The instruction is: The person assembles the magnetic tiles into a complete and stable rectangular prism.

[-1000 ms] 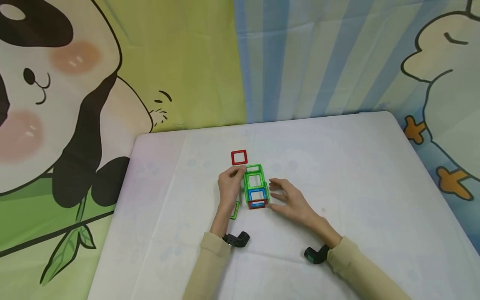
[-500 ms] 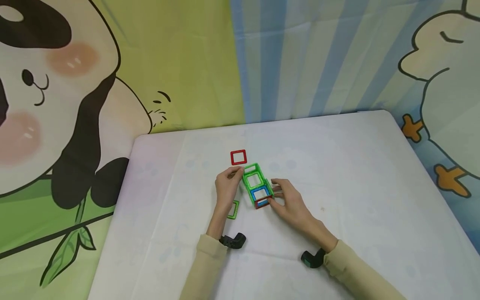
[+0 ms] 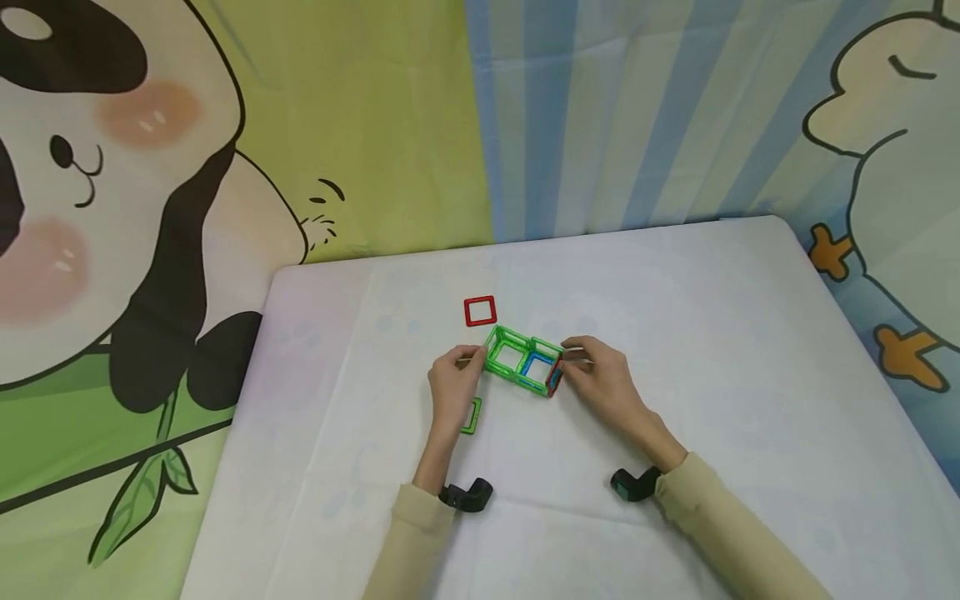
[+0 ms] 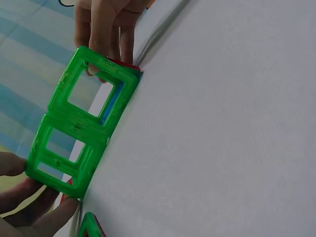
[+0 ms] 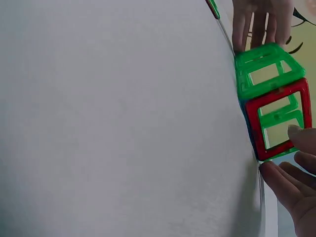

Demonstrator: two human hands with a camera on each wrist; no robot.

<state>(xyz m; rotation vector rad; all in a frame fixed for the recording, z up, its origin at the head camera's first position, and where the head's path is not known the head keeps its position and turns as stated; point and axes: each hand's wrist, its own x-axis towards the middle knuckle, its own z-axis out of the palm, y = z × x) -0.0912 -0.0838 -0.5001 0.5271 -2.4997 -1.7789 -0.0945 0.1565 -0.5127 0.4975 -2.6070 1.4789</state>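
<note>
A box-like build of square magnetic tiles, mostly green, lies on the table between my hands. My left hand pinches its left end. At the other end, my right hand grips it, thumb against the red tile that forms the end face. A blue tile shows inside the right half, low down. In the left wrist view, a fingertip of the right hand appears through the upper window. Parts of the build's far side are hidden by the fingers.
A loose red square tile lies just beyond the build. Partly behind my left wrist is a loose green tile. The white table backs onto a printed cloth with cartoon animals. Both wrists wear black cameras.
The build has turned from pointing toward me to lying nearly sideways, its red end swinging right. My right hand has moved slightly away and up, and now grips that end. The left stays near its end.
</note>
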